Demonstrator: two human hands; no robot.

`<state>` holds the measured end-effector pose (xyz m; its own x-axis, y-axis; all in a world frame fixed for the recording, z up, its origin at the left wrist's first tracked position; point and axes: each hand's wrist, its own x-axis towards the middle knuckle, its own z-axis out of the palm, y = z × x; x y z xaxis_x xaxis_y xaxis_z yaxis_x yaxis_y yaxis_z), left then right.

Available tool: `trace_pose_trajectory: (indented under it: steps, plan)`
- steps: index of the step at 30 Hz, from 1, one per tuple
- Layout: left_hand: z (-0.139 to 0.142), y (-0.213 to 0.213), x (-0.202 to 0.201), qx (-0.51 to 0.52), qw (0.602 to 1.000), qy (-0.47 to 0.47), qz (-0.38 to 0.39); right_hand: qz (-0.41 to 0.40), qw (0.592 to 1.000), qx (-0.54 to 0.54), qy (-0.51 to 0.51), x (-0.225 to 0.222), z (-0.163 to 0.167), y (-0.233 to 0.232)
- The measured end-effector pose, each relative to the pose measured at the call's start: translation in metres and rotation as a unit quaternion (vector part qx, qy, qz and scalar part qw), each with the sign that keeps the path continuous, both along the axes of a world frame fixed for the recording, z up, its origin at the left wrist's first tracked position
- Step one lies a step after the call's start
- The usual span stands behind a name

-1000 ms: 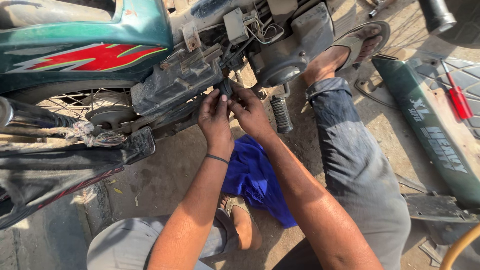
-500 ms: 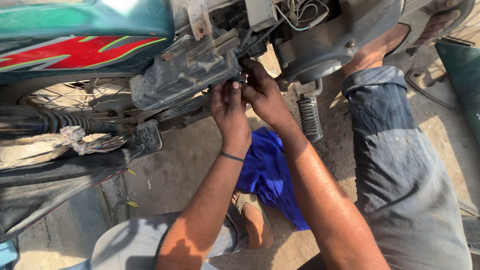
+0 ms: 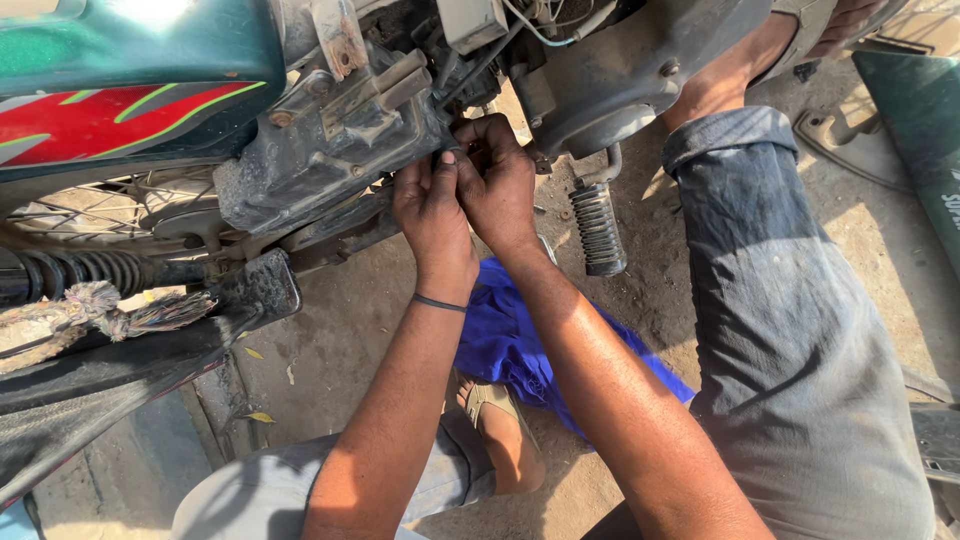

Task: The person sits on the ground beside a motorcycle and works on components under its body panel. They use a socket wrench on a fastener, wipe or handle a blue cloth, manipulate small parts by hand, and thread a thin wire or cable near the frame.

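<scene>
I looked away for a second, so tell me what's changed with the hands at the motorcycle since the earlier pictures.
The view has closed in on the engine. Both hands, the left hand and the right hand, have pressed in tighter beside the grey engine casing, fingertips together on a small part I cannot make out. Nothing was picked up or let go. The blue cloth and the footpeg stayed put.

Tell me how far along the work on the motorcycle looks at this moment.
Done: the motorcycle's side looks uncovered, with the grimy metal housing and loose wires exposed. In hand: the left hand and right hand are pressed together at the housing's right edge, fingers pinching a small part too hidden to identify. Left: the housing is still open, and a blue cloth lies on the ground beneath the arms.
</scene>
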<state>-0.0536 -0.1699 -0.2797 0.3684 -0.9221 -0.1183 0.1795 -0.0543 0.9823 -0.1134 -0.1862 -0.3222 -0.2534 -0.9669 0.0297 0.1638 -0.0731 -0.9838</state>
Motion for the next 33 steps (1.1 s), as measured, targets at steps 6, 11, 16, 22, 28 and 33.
trace_pose_trajectory:
  steps: [6,11,16,22,28,33]
  plan:
    - [0.008,0.007,0.006,0.039,0.998,0.02,-0.041,-0.04,0.999,0.01,0.003,0.003,0.01,0.001]
    - [0.01,0.014,-0.001,-0.001,0.998,0.017,-0.067,-0.063,0.995,0.06,0.038,0.003,0.017,0.0]
    - [0.013,0.012,-0.001,-0.006,0.991,0.065,-0.114,-0.06,0.996,0.06,0.015,0.0,0.015,-0.004]
    - [0.015,0.01,-0.003,0.008,0.984,0.095,-0.149,-0.07,0.996,0.05,0.034,0.002,0.011,-0.003]
    - [0.013,0.001,0.008,0.033,0.982,0.089,-0.164,-0.054,0.998,0.008,0.018,0.003,0.008,0.005]
    - [0.004,-0.002,0.017,0.038,0.979,0.096,-0.174,-0.05,0.998,-0.027,0.021,0.006,0.005,0.006]
